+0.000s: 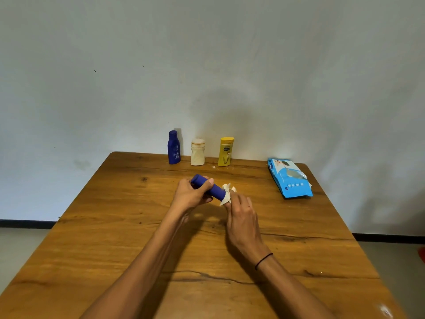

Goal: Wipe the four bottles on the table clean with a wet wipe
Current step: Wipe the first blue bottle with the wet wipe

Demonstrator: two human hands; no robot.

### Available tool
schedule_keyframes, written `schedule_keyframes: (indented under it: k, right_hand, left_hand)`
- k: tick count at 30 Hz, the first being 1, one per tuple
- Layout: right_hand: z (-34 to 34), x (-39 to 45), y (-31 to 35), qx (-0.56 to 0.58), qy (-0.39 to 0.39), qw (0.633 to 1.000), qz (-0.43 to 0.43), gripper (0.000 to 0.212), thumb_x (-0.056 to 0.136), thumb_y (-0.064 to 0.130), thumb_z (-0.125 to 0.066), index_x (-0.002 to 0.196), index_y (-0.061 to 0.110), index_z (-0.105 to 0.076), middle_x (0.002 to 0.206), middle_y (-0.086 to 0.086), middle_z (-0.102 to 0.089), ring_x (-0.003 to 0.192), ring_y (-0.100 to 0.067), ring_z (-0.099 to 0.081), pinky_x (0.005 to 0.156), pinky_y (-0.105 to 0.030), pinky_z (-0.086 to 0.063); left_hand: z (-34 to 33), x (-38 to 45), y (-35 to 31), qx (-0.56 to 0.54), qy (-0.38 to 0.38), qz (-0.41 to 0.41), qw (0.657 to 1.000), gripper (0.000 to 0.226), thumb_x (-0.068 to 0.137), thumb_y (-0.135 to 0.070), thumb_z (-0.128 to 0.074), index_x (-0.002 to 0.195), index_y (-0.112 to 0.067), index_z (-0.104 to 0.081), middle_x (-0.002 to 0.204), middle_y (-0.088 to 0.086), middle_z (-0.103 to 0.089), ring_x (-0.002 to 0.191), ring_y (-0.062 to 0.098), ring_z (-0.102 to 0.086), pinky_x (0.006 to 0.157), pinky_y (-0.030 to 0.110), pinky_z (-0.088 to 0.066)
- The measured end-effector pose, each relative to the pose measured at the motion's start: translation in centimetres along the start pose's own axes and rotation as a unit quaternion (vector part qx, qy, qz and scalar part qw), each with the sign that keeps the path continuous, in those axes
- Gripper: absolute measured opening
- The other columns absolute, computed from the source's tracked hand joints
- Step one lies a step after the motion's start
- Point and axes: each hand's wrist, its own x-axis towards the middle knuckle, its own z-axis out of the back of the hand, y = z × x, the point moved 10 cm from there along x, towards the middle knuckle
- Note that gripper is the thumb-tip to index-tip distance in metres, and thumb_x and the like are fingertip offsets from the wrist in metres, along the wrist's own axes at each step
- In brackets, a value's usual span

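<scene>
nearest, two bare forearms reach out over the wooden bench (96, 245), a dark band (263, 261) on the right wrist. the left hand (192, 194) has its grip curled round a blue tube (208, 187), held lying on its side above the bench with one end toward the far left. the right hand (241, 215) has its grip pinched on a bunched white wipe (226, 194), pressed against the tube's near-right end. so the tube looks to be mid-wipe, with the work at that end; whether the rest of its body is done cannot be told. further back and to the right lies a blue wipe pack (290, 178), flat on the bench with its flap lifted. at the far edge, against the wall, three bottles stand upright in a row, apart from one another: a blue bottle (174, 147) on the left, a cream bottle (197, 152) in the middle, a yellow bottle (226, 151) on the right. nothing shows whether these three are already wiped or still waiting, so at least one of four is in hand and up to three may remain.
</scene>
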Motion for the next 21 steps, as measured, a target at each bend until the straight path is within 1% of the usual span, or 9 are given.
schedule_keyframes:
  k: [2,5,7,9,12,14,16,19,21]
  right_hand:
    - [-0.1,0.2,-0.4,0.015,0.019,1.000,0.002,0.046,0.109,0.032,-0.037,0.153,0.017,-0.042,0.129,-0.002,-0.054,0.111,-0.011,-0.047,0.088,-0.029,-0.051]
    - [-0.2,0.9,-0.5,0.003,0.046,0.999,0.009,0.043,0.108,0.040,-0.032,0.145,0.021,-0.042,0.124,-0.001,-0.052,0.107,-0.012,-0.047,0.087,-0.033,-0.054]
    - [-0.1,1.3,-0.3,-0.006,0.054,0.998,0.021,0.040,0.107,0.044,-0.031,0.139,0.023,-0.042,0.118,0.002,-0.051,0.101,-0.012,-0.048,0.085,-0.036,-0.054]
    - [0.0,1.6,-0.2,0.007,0.063,0.998,0.025,0.039,0.107,0.052,-0.033,0.134,0.026,-0.042,0.113,0.004,-0.051,0.098,-0.011,-0.049,0.082,-0.034,-0.053]
    - [-0.1,2.2,-0.1,0.052,0.068,0.996,0.022,0.044,0.103,0.066,-0.030,0.126,0.031,-0.042,0.106,0.006,-0.055,0.089,-0.008,-0.054,0.072,-0.028,-0.052]
    - [0.1,2.6,0.4,0.070,0.054,0.996,0.030,0.047,0.101,0.073,-0.029,0.122,0.032,-0.043,0.097,0.009,-0.059,0.078,-0.005,-0.057,0.063,-0.023,-0.050]
    - [0.6,3.1,1.0,0.081,0.040,0.995,0.042,0.055,0.099,0.078,-0.024,0.119,0.031,-0.045,0.086,0.009,-0.063,0.067,-0.005,-0.060,0.054,-0.024,-0.050]
    - [1.3,3.7,1.4,0.129,0.031,0.990,0.042,0.070,0.097,0.081,-0.013,0.117,0.028,-0.054,0.076,0.007,-0.063,0.061,-0.007,-0.061,0.051,-0.025,-0.050]
    - [1.6,4.2,1.3,0.179,0.027,0.983,0.026,0.067,0.102,0.073,-0.014,0.118,0.029,-0.062,0.073,0.008,-0.063,0.061,-0.007,-0.061,0.053,-0.021,-0.046]
  left_hand:
    - [-0.3,-0.7,-0.6,-0.013,0.041,-0.019,0.999,0.038,0.090,-0.014,-0.080,0.123,-0.007,-0.065,0.121,0.019,-0.069,0.103,0.025,-0.076,0.076,0.030,-0.065]
    - [-0.9,-1.6,-1.3,0.005,0.098,-0.050,0.994,0.038,0.089,-0.009,-0.080,0.124,-0.011,-0.067,0.126,0.015,-0.068,0.110,0.025,-0.074,0.085,0.034,-0.065]
    - [-1.3,-2.0,-2.1,0.015,0.136,-0.068,0.988,0.039,0.088,-0.013,-0.079,0.125,-0.015,-0.066,0.127,0.012,-0.069,0.115,0.024,-0.073,0.089,0.037,-0.064]
    - [-1.8,-2.5,-2.8,0.019,0.170,-0.078,0.982,0.043,0.086,-0.021,-0.077,0.127,-0.017,-0.066,0.128,0.008,-0.070,0.118,0.023,-0.071,0.090,0.036,-0.063]
    - [-2.6,-3.3,-3.1,0.038,0.213,-0.083,0.973,0.043,0.090,-0.027,-0.071,0.132,-0.021,-0.064,0.132,0.007,-0.066,0.119,0.022,-0.070,0.090,0.034,-0.061]
    - [-3.2,-3.6,-2.8,0.040,0.237,-0.078,0.968,0.041,0.095,-0.028,-0.068,0.135,-0.026,-0.062,0.136,0.009,-0.061,0.121,0.024,-0.068,0.094,0.038,-0.061]
    - [-3.5,-3.8,-2.6,0.037,0.253,-0.074,0.964,0.042,0.097,-0.030,-0.066,0.138,-0.033,-0.060,0.140,0.009,-0.058,0.125,0.025,-0.066,0.097,0.043,-0.060]
    - [-3.8,-4.2,-2.4,0.038,0.274,-0.071,0.958,0.043,0.100,-0.029,-0.062,0.141,-0.040,-0.057,0.146,0.003,-0.052,0.128,0.022,-0.064,0.097,0.043,-0.061]
    - [-3.9,-4.3,-2.6,0.062,0.277,-0.096,0.954,0.041,0.102,-0.028,-0.061,0.142,-0.036,-0.057,0.146,0.001,-0.052,0.126,0.020,-0.065,0.094,0.041,-0.061]
